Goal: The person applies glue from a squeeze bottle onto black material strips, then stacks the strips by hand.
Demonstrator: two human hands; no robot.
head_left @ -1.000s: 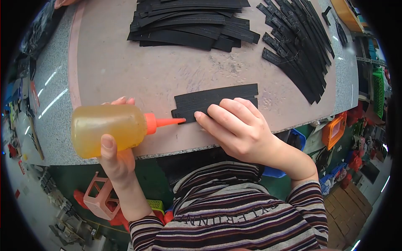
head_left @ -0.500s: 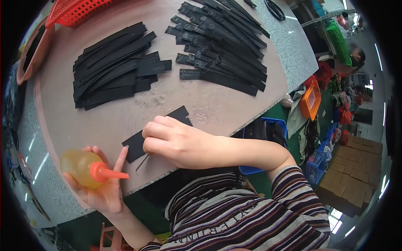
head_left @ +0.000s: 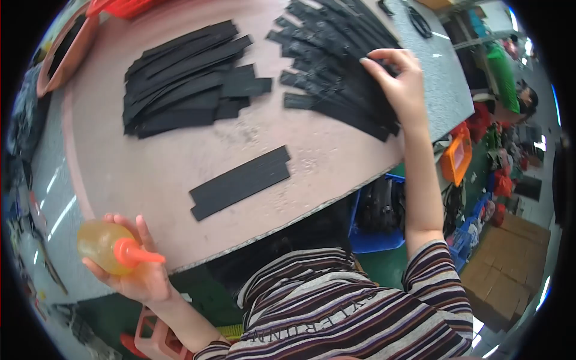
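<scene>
My left hand (head_left: 135, 273) is wrapped round a rounded squeeze bottle (head_left: 99, 246) of yellowish liquid, its orange nozzle pointing right over the table's front edge. My right hand (head_left: 401, 81) is over the right-hand pile of black strips (head_left: 336, 72). Its thumb and forefinger are curved with a gap between them, and nothing shows in them. Between the hands, a flat black piece (head_left: 240, 183) with stepped ends lies alone on the table.
Another pile of black strips (head_left: 180, 84) lies at the back left of the table (head_left: 144, 180). Red and pinkish baskets (head_left: 69, 51) stand at the far left edge. Below the right edge is a blue bin (head_left: 378, 240) with dark items; farther off are an orange basket (head_left: 457, 157) and cardboard boxes (head_left: 510, 258).
My right hand has left the black piece and moved up and right to the strip pile. A thin tool-like item seen under it before no longer shows. My left hand has drawn slightly left.
</scene>
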